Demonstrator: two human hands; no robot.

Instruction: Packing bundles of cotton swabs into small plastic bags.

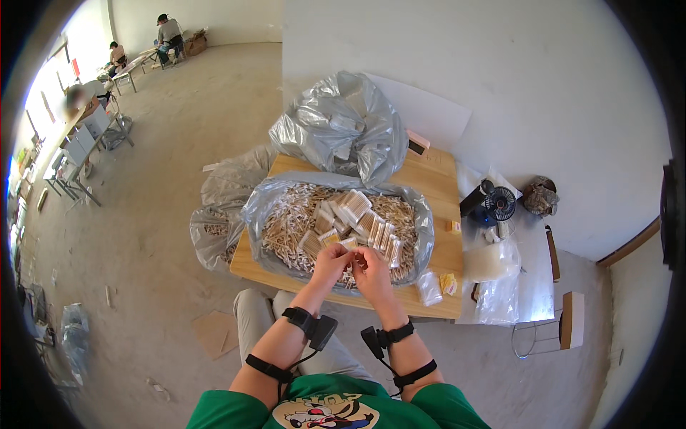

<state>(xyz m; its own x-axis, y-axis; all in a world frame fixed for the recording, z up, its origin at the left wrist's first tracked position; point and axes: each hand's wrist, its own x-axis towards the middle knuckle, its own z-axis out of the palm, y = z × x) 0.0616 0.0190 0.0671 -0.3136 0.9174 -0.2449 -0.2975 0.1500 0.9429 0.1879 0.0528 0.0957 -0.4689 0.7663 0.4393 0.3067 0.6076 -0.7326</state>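
A wide bin lined with grey plastic (259,202) sits on the wooden table in front of me, heaped with loose cotton swabs (286,227). Clear packets of cotton swabs (353,206) lie on top of the heap, some in a row toward the right. My left hand (331,263) and my right hand (371,272) meet over the bin's near side, fingers closed and fingertips almost touching. Just beyond them is a small yellow-and-white packet (348,243). Whatever the fingers pinch is too small and too covered to name.
A big grey plastic bag (339,121) stands behind the bin, with more bags (221,207) on the left. Clear bags (429,287) and yellow cards (448,284) lie at the table's right corner. A side table holds a small black fan (499,204). People work far left.
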